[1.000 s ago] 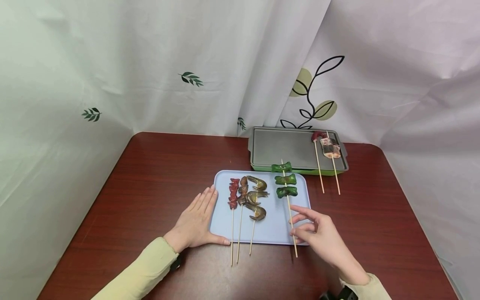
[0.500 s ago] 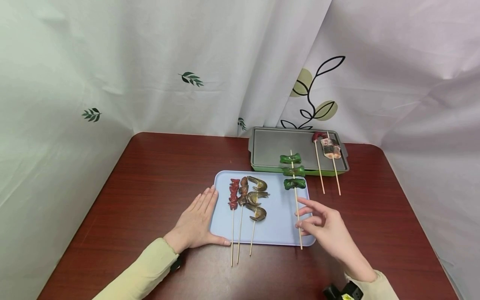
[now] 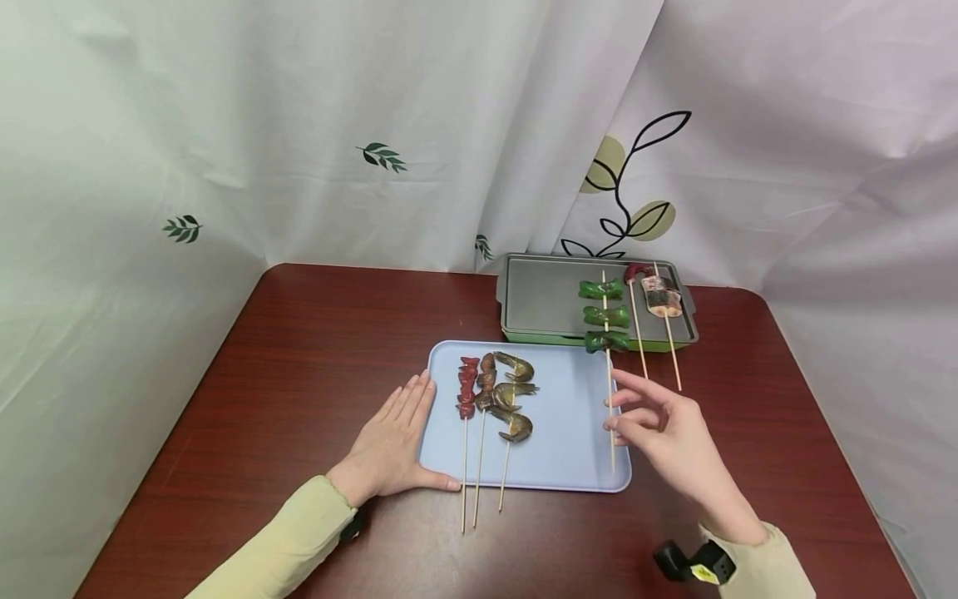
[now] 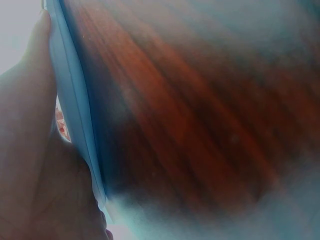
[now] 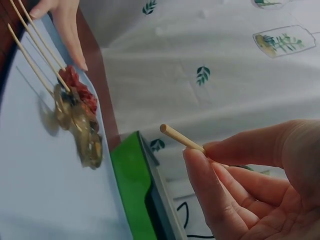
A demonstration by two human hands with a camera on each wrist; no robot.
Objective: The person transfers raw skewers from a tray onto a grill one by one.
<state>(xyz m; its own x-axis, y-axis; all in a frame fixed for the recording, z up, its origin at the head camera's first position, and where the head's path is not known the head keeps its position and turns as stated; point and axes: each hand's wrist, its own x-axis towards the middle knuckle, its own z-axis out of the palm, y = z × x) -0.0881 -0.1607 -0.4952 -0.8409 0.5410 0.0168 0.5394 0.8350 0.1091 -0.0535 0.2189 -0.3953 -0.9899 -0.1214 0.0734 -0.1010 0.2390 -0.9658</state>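
Observation:
My right hand pinches the wooden stick of a green pepper skewer between thumb and fingers. The pepper pieces overlap the front part of the grey-topped green grill in the head view. In the right wrist view the butt end of the stick pokes out past the thumb. Along the left edge of the light blue tray lies my left hand, fingers straight, thumb at the front rim. On the tray are a red skewer, a brown meat skewer and a shrimp skewer.
Two skewers lie at the grill's right end, one with a dark red curved piece, one with a fish slice; their sticks overhang the front edge. A white curtain hangs behind the dark red wooden table.
My right hand has carried the green pepper skewer forward and to the right, from over the tray to over the grill. My left hand has stayed at the tray's left edge.

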